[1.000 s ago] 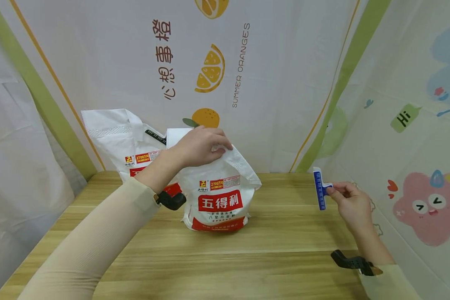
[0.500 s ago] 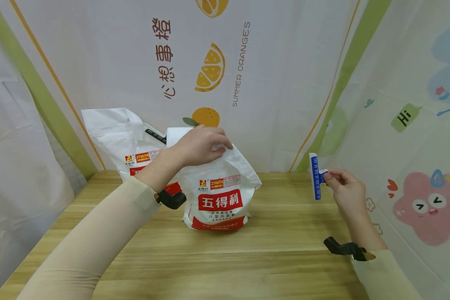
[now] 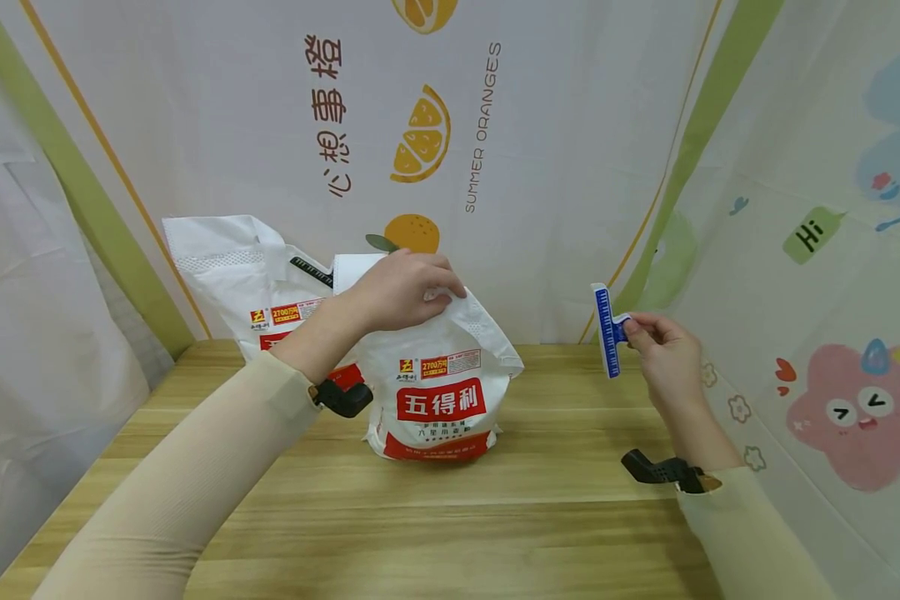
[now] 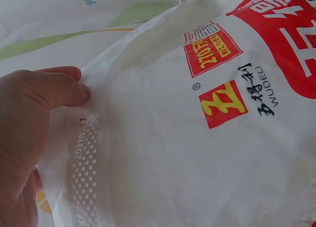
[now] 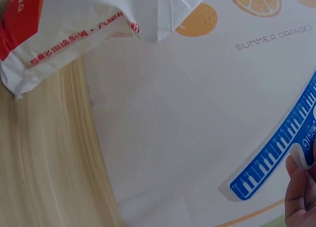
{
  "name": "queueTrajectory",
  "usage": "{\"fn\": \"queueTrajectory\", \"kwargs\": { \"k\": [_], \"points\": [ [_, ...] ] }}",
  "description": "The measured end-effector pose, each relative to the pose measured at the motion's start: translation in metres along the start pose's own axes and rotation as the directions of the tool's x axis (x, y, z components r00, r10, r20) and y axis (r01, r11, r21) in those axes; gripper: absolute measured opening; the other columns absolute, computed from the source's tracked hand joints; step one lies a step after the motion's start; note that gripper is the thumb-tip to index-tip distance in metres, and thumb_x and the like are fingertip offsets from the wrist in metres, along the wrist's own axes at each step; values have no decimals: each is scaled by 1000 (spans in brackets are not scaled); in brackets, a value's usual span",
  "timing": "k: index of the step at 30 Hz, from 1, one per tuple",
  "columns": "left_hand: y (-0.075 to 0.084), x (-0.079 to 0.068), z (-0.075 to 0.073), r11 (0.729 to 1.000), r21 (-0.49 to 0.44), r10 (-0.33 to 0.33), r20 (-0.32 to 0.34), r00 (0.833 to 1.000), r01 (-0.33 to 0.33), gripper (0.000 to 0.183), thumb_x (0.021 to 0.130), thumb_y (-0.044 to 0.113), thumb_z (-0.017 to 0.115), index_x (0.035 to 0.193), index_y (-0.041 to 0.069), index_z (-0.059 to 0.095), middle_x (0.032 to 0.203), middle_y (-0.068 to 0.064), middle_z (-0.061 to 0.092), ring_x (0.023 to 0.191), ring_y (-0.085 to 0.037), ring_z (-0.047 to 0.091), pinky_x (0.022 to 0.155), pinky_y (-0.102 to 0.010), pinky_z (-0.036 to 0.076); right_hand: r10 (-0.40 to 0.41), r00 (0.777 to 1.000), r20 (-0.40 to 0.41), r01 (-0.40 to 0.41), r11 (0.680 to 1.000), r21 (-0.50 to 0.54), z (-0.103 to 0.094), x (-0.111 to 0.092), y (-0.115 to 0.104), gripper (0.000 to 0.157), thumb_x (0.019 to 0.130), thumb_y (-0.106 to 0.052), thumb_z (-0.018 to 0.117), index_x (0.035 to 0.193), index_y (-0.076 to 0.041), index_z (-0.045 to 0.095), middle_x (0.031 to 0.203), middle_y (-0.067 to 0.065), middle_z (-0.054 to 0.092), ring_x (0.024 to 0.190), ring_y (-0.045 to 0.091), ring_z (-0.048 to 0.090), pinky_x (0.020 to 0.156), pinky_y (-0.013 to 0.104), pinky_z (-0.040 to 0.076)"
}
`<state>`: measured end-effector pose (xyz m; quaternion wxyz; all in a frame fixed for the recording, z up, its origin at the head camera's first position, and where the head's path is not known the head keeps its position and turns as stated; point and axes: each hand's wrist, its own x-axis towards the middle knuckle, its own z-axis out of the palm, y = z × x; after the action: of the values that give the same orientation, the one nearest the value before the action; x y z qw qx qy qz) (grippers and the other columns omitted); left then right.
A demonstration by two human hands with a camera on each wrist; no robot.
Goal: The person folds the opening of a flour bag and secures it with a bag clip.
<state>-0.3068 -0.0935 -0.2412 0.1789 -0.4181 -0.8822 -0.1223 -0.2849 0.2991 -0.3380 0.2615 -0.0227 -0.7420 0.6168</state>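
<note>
A white flour bag with red print (image 3: 435, 433) stands upright on the table. Its top edge is gripped by my left hand (image 3: 408, 292); in the left wrist view the thumb (image 4: 64, 91) presses the front of the bag beside a dotted strip. Off to the right, my right hand (image 3: 671, 354) pinches a blue clip with a piano-key print (image 3: 607, 333) by its tab, held up in the air apart from the bag. In the right wrist view, the clip's long bar (image 5: 269, 160) runs diagonally and only part of the hand shows.
A second, similar flour bag (image 3: 221, 283) leans behind on the left, partly hidden by my left arm. On its top sits a black clip (image 3: 311, 271). The wooden table (image 3: 420, 533) meets printed curtains at the back (image 3: 555, 250) and right.
My right hand has moved up and to the left with the blue clip, closer to the front bag. My left hand and both bags have stayed in place.
</note>
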Motion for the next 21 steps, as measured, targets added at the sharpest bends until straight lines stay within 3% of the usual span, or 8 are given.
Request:
{"fn": "queueTrajectory", "kwargs": {
  "k": [4,8,11,15,21],
  "points": [
    [0,0,0,1000,0,0,0,1000,0,20,102,10,73,118,15,84,120,-5,80,112,-28,72,102,-50,53,-14,1000,22,13,999,36,12,2,-4,7,104,-7,74,107,-2,78,84,-17,73,77,3,67,76,15,59],
    [0,-1,-1,1000,1,0,0,1000,0,21,102,10,73,119,15,84,120,-5,80,112,-28,72,102,-50,53,-21,999,42,17,996,85,25,4,-6,6,104,-6,74,104,-6,79,85,-16,73,78,3,67,76,15,59],
    [0,-1,-1,1000,2,3,-2,1000,-3,21,102,10,73,118,15,84,120,-5,80,112,-28,72,102,-50,53,-22,998,60,16,994,105,34,4,-8,8,105,-6,72,109,-3,79,86,-16,73,80,4,66,77,15,59],
    [0,0,-1,1000,3,6,-2,1000,-6,21,102,10,73,119,15,84,120,-4,80,113,-28,72,102,-50,53,-13,996,92,4,995,95,47,2,-14,21,107,-9,71,121,6,74,90,-16,72,84,5,67,81,17,60],
    [2,-1,-2,1000,0,-1,1,1000,1,21,102,10,73,119,15,84,119,-4,80,113,-28,72,101,-50,53,6,991,131,-23,991,130,65,-2,-22,20,107,-12,70,121,2,74,95,-13,73,86,5,68,83,17,60]
  ]
}}
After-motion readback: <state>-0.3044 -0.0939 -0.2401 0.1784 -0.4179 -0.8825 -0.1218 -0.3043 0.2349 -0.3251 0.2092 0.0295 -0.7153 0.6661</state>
